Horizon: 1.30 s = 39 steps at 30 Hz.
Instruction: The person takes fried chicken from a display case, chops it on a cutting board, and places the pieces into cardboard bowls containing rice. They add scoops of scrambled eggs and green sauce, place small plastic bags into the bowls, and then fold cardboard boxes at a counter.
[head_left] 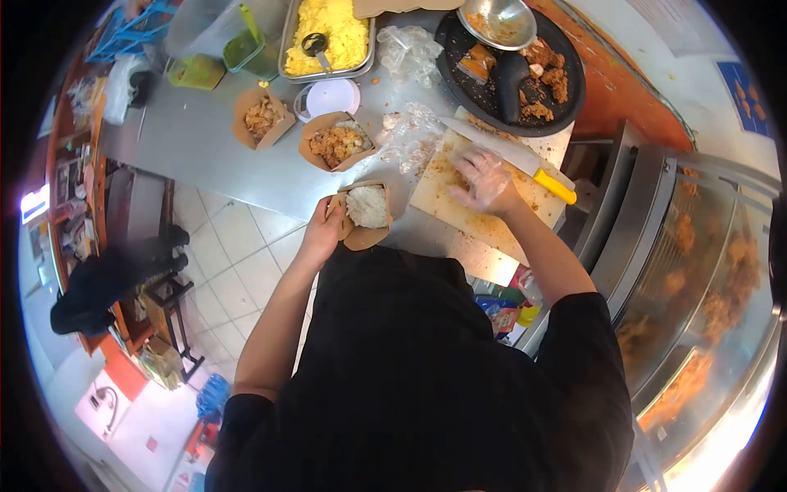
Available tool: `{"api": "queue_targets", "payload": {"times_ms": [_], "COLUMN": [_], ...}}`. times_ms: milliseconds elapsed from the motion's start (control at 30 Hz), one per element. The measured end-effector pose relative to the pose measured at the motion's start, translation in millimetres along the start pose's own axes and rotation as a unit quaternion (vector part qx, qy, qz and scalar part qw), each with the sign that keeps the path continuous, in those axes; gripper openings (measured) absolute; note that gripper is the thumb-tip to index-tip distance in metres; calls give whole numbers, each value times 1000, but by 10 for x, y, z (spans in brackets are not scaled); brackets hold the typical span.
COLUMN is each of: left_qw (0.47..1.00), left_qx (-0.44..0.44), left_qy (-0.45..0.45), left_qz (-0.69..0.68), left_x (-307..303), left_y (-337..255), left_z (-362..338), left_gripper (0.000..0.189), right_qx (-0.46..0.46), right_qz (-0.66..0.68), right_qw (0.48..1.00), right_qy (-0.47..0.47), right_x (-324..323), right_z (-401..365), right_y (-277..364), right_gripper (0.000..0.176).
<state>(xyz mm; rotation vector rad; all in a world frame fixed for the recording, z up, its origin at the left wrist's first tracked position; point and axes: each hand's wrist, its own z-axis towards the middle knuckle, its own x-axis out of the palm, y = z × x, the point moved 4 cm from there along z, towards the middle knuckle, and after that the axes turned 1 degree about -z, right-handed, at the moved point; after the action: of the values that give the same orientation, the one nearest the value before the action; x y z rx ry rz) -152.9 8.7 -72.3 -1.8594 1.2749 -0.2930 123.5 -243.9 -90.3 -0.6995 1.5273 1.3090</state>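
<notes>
My left hand [325, 231] grips the left side of a brown cardboard takeaway box [365, 239]. White rice [366, 206] fills that box, which sits at the front edge of the metal counter. In a clear plastic glove, my right hand [482, 176] rests on the cutting board [434, 194] with thumb and fingers apart. Crumbs lie scattered over the board; whatever is under my palm is hidden. Just beyond this hand lies a knife with a yellow handle [556, 187]. Two more boxes, a nearer box [315, 157] and a farther box [284, 129], hold chopped fried food.
At the back are a tray of yellow food [288, 59] with a black spoon, a white-topped round item [334, 97], and crumpled plastic [410, 56]. A black round pan [573, 97] holds fried pieces and a metal bowl [498, 20]. A glass food warmer [697, 271] stands right.
</notes>
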Motion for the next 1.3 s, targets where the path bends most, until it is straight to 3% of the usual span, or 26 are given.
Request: {"api": "queue_targets", "payload": {"times_ms": [100,200,267,367,500,600,667,700,767,933,1000,1067,1100,1167,1200,1233,1267,1300], "left_qw": [1000,996,998,997,994,998,997,997,998,999,999,999,998,996,996,994,991,985], "left_qx": [1,7,-37,-30,-29,-26,-54,-48,-48,-48,6,6,4,-5,-1,-15,-31,-52], "left_qy": [-8,-12,-21,-54,-34,-31,-39,-28,-21,-1,28,40,53,80,88,107,127,162], "left_qz": [-22,-86,-55,-46,-95,-55,-41,-48,-31,-14,14,31,37,34,32,12,-6,-21], "left_x": [37,108,112,118,124,117,134,128,109,75,36,-2,1,22,28,27,3,-15], "left_y": [1,-98,-161,-97,-16,-72,-134,-130,-105,-166,-120,-125,-156,-261,-257,-221,-168,-75], "left_z": [-49,-106,-155,-138,-153,-117,-143,-118,-82,-1,104,178,190,168,199,232,262,347], "left_gripper": [42,42,44,43,43,43,47,47,47,45,41,40,41,41,41,42,43,47], "right_qx": [-53,-47,-82,-96,-59,-33,-44,-38,-42,-29,-10,126,128,314,316,431,513,466], "right_qz": [23,-26,27,-13,-33,1,-15,-13,22,25,21,24,17,118,109,294,460,468], "right_qw": [998,998,993,995,997,999,999,999,996,991,991,956,955,840,839,699,508,526], "right_qy": [-33,46,76,35,25,-1,-22,-25,-80,-131,-130,-264,-266,-427,-429,-489,-517,-537], "right_x": [-211,-179,-81,-235,-155,-3,96,133,153,132,151,-20,-14,21,-85,-227,-309,-584], "right_z": [96,119,4,-125,-205,-231,-212,-192,-125,-2,-22,-145,-193,-439,-418,-505,-571,-483], "right_y": [47,16,-22,23,66,48,23,-1,-61,-163,-190,-251,-276,-444,-358,-302,-132,189], "right_gripper": [70,72,75,76,76,68,45,45,21,14,16,16,16,13,13,13,14,14]}}
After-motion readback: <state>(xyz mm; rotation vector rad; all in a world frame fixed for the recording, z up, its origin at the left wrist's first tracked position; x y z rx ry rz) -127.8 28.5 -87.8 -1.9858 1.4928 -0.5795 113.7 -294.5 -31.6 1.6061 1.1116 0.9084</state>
